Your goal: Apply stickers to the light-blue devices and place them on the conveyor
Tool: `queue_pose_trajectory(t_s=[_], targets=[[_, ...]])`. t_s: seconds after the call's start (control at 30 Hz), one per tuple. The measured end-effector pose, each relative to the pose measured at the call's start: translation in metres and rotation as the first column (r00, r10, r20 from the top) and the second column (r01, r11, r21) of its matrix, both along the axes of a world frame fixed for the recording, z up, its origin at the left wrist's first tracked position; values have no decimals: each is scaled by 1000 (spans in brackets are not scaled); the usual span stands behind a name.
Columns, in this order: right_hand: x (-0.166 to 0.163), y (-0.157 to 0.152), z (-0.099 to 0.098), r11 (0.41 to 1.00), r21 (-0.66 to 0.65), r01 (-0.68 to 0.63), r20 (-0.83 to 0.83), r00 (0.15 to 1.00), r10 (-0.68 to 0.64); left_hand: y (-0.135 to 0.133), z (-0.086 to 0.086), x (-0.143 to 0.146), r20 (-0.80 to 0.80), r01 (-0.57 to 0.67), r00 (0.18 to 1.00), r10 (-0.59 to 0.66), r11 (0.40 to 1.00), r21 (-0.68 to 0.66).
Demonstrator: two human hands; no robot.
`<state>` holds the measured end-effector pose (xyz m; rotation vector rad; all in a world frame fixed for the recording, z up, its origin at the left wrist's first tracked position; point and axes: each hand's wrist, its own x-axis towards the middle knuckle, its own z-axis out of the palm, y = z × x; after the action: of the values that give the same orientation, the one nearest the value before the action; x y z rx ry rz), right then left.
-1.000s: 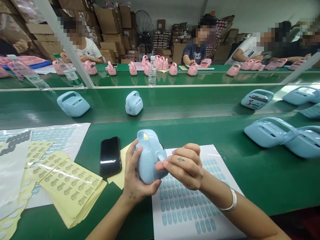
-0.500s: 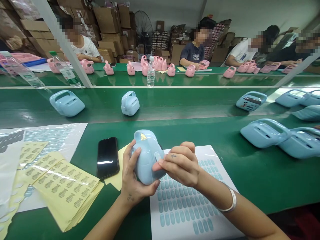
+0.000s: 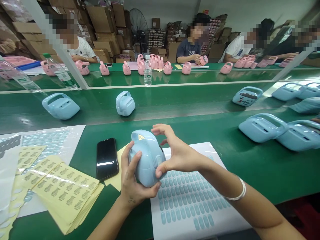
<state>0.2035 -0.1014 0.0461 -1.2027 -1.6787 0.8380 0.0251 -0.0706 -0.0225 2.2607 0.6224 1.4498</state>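
Note:
My left hand (image 3: 133,186) is closed round a light-blue plastic device with a carry handle (image 3: 146,161), holding it tilted above the table. On the device's near side is a small oval patch (image 3: 159,159). My right hand (image 3: 178,154) has its fingers spread and raised beside the device, its thumb touching the surface just below the patch. Beneath both hands lies a white sheet of pale-blue oval stickers (image 3: 160,230). A black phone (image 3: 107,158) rests left of the device, partly over a yellow paper (image 3: 113,181).
Yellow label sheets (image 3: 67,193) are stacked at left, near a plastic-covered sticker sheet (image 3: 77,133). More blue devices stand ahead (image 3: 125,104) and at right (image 3: 262,128). A water bottle (image 3: 147,71) stands farther back. Several people sit across the green tables among pink devices.
My right hand has gone from pinched fingertips at the device's side to spread fingers, with the thumb against it. My left hand keeps its hold. The view has shifted slightly.

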Motion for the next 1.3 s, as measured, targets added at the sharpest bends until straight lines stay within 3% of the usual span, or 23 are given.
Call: queue_pose_trajectory(t_s=[0.07,0.13,0.23,0.3,0.37,0.47,0.57,0.67,0.77,0.9,1.0,1.13,1.2,1.3], targets=[[3,5,0,969,-222,-108,-91,992,90,0,0,0,-2,6,1000,-6,1000,17],[3,8,-2,906,-353,-232,-212,963,164,0,-1,0,-7,6,1000,-6,1000,16],[2,9,-8,850,-394,-349,-314,921,232,-1,-3,1,8,17,1000,-17,999,-33],[3,9,-14,857,-384,-344,-297,925,238,1,-3,2,96,59,994,-41,979,-196],[3,10,-21,885,-338,-321,-291,929,226,6,1,2,324,182,945,-34,880,-439],[0,20,-33,943,-244,-226,-285,946,153,21,14,-3,658,465,746,104,626,-626],[-10,37,-45,986,-148,-75,29,996,80,39,28,-15,744,578,618,254,495,-649],[-23,56,-59,993,-60,-102,448,886,118,52,34,-28,730,562,562,388,469,-682],[-36,72,-73,986,-51,-160,552,818,161,58,29,-34,693,546,538,481,427,-721],[-47,86,-83,967,-96,-234,519,817,249,61,20,-31,617,551,531,580,317,-772],[-46,88,-81,947,-149,-284,432,843,321,62,15,-27,582,548,548,601,268,-792],[-33,86,-71,859,-256,-444,207,843,497,63,11,-27,582,551,541,607,268,-791],[-27,85,-66,830,-266,-490,82,847,525,62,10,-28,611,577,524,594,280,-767],[-25,81,-61,876,-213,-432,-56,901,430,60,9,-27,692,654,488,532,303,-693]])
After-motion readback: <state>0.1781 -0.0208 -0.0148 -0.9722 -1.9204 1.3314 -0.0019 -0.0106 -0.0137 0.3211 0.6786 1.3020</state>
